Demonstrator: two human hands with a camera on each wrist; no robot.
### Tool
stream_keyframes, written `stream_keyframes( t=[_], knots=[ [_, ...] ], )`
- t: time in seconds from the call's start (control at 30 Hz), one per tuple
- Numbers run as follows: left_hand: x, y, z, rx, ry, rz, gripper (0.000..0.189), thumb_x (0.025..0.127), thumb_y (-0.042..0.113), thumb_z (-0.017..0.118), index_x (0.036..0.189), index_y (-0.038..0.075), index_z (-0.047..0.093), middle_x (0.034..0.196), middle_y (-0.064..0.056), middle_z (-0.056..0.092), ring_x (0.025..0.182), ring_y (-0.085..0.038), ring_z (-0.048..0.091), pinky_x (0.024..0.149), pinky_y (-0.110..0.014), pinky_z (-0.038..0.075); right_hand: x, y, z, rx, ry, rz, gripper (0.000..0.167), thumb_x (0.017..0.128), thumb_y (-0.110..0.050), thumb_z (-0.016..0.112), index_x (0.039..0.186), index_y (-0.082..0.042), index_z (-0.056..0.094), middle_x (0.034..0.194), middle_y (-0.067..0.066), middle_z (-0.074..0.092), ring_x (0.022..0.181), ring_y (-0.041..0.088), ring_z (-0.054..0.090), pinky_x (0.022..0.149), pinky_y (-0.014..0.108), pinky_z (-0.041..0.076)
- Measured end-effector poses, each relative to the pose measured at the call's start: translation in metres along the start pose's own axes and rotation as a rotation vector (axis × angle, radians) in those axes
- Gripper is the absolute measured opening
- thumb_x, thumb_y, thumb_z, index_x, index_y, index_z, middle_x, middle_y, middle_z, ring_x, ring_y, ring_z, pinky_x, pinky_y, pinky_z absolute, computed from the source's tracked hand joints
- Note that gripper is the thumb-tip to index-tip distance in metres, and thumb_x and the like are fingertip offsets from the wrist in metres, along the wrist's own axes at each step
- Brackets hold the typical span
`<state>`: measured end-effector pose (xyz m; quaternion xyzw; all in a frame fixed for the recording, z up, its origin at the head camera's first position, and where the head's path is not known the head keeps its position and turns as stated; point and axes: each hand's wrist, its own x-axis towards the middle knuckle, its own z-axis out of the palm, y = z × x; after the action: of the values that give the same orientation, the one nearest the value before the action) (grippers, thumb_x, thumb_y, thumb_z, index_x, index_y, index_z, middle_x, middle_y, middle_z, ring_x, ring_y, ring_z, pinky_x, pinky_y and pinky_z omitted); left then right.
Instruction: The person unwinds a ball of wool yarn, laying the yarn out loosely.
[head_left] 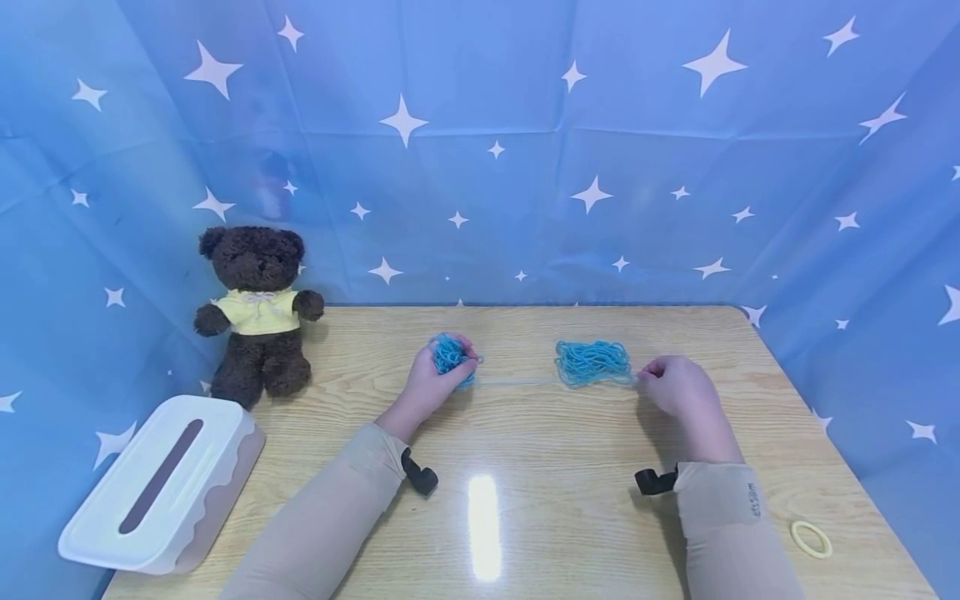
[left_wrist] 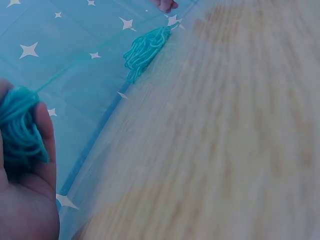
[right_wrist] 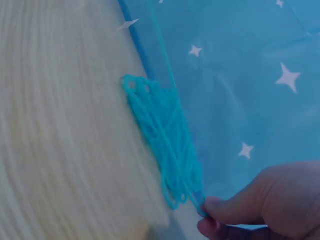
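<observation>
A bunch of turquoise yarn (head_left: pixel 451 354) sits in my left hand (head_left: pixel 433 379), with fingers and thumb curled round it. From it a thin strand (left_wrist: pixel 62 75) runs taut to the right, past a looped hank of the same yarn (head_left: pixel 594 363). At the hank's right end my right hand (head_left: pixel 684 387) pinches yarn between thumb and index finger. In the right wrist view the hank (right_wrist: pixel 162 135) shows long folded loops, the pinched yarn at its lower end. The left wrist view shows the held bunch (left_wrist: pixel 22 125) against the palm.
A brown teddy bear (head_left: pixel 258 271) in a yellow top sits at the table's back left. In front of it stands a white lidded box (head_left: pixel 105 508) with a long slot. A pale yellow ring (head_left: pixel 811 540) lies by my right forearm on the wooden table (head_left: pixel 555 467). A blue starry curtain (head_left: pixel 480 183) hangs behind.
</observation>
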<state>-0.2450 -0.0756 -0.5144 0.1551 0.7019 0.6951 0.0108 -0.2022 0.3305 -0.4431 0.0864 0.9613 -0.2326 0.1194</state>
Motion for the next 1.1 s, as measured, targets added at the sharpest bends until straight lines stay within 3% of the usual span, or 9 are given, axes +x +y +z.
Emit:
stream_keyframes(
  t=[0.13, 0.23, 0.33, 0.47, 0.53, 0.63, 0.8, 0.93, 1.1],
  knots=[
    [-0.002, 0.003, 0.000, -0.004, -0.023, -0.006, 0.028, 0.101, 0.006, 0.078, 0.126, 0.001, 0.066, 0.115, -0.007, 0.075, 0.112, -0.013, 0.074, 0.101, -0.023, 0.060, 0.003, -0.002, 0.006, -0.017, -0.021, 0.030, 0.041, 0.112, -0.031, 0.059, 0.132, 0.003, 0.072, 0.134, 0.030, 0.070, 0.109, 0.042, 0.067, 0.089, 0.056, 0.056],
    [-0.003, 0.003, 0.001, -0.007, -0.047, -0.015, 0.030, 0.101, 0.005, 0.078, 0.128, 0.002, 0.066, 0.116, -0.007, 0.075, 0.113, -0.013, 0.075, 0.101, -0.024, 0.061, 0.004, -0.006, 0.011, -0.037, -0.017, 0.035, 0.040, 0.112, -0.031, 0.058, 0.130, 0.002, 0.072, 0.128, 0.028, 0.072, 0.100, 0.037, 0.067, 0.082, 0.050, 0.055],
    [-0.003, 0.003, 0.001, -0.012, -0.062, -0.025, 0.030, 0.100, 0.007, 0.079, 0.128, 0.004, 0.066, 0.117, -0.007, 0.075, 0.113, -0.014, 0.074, 0.101, -0.024, 0.061, 0.000, -0.016, 0.014, -0.051, 0.064, 0.018, 0.040, 0.113, -0.032, 0.055, 0.126, 0.002, 0.071, 0.116, 0.024, 0.074, 0.089, 0.033, 0.066, 0.073, 0.045, 0.053],
    [-0.003, 0.003, 0.001, -0.018, -0.072, -0.027, 0.031, 0.100, 0.008, 0.079, 0.128, 0.005, 0.066, 0.117, -0.006, 0.074, 0.113, -0.015, 0.074, 0.101, -0.024, 0.061, -0.005, -0.042, 0.024, 0.023, 0.233, -0.122, 0.039, 0.114, -0.036, 0.055, 0.125, -0.003, 0.072, 0.111, 0.018, 0.076, 0.086, 0.029, 0.068, 0.072, 0.043, 0.054],
    [-0.003, 0.002, 0.001, -0.023, -0.077, -0.023, 0.030, 0.101, 0.009, 0.079, 0.128, 0.005, 0.066, 0.117, -0.006, 0.075, 0.113, -0.015, 0.074, 0.101, -0.024, 0.062, -0.009, -0.060, 0.035, 0.116, 0.249, -0.232, 0.039, 0.114, -0.040, 0.058, 0.130, -0.007, 0.073, 0.110, 0.017, 0.077, 0.085, 0.028, 0.068, 0.071, 0.043, 0.055],
    [-0.003, 0.002, 0.000, -0.031, -0.090, -0.015, 0.032, 0.101, 0.009, 0.079, 0.129, 0.002, 0.065, 0.117, -0.007, 0.075, 0.114, -0.015, 0.075, 0.101, -0.025, 0.062, -0.015, -0.088, 0.058, 0.274, 0.144, -0.364, 0.042, 0.112, -0.044, 0.063, 0.140, -0.013, 0.072, 0.110, 0.015, 0.078, 0.081, 0.024, 0.069, 0.066, 0.038, 0.057],
    [-0.003, 0.001, -0.001, -0.024, -0.118, 0.001, 0.040, 0.101, 0.009, 0.079, 0.134, -0.005, 0.061, 0.118, -0.008, 0.075, 0.112, -0.013, 0.075, 0.100, -0.024, 0.062, -0.022, -0.127, 0.097, 0.393, -0.058, -0.445, 0.045, 0.110, -0.043, 0.067, 0.147, -0.017, 0.070, 0.114, 0.009, 0.082, 0.075, 0.021, 0.071, 0.058, 0.033, 0.056],
    [-0.003, 0.000, -0.001, -0.014, -0.139, 0.021, 0.044, 0.102, 0.008, 0.078, 0.137, -0.009, 0.058, 0.118, -0.010, 0.074, 0.111, -0.013, 0.075, 0.098, -0.024, 0.063, -0.024, -0.144, 0.114, 0.382, -0.100, -0.457, 0.035, 0.110, -0.037, 0.070, 0.139, -0.018, 0.076, 0.098, 0.006, 0.082, 0.065, 0.019, 0.068, 0.054, 0.031, 0.053],
    [-0.003, 0.002, 0.000, -0.005, -0.133, 0.031, 0.043, 0.102, 0.007, 0.078, 0.136, -0.010, 0.058, 0.118, -0.011, 0.075, 0.111, -0.012, 0.075, 0.098, -0.024, 0.063, -0.024, -0.146, 0.114, 0.348, -0.084, -0.466, 0.021, 0.110, -0.029, 0.071, 0.121, -0.017, 0.083, 0.093, 0.003, 0.080, 0.066, 0.016, 0.061, 0.057, 0.028, 0.050]
  ],
)
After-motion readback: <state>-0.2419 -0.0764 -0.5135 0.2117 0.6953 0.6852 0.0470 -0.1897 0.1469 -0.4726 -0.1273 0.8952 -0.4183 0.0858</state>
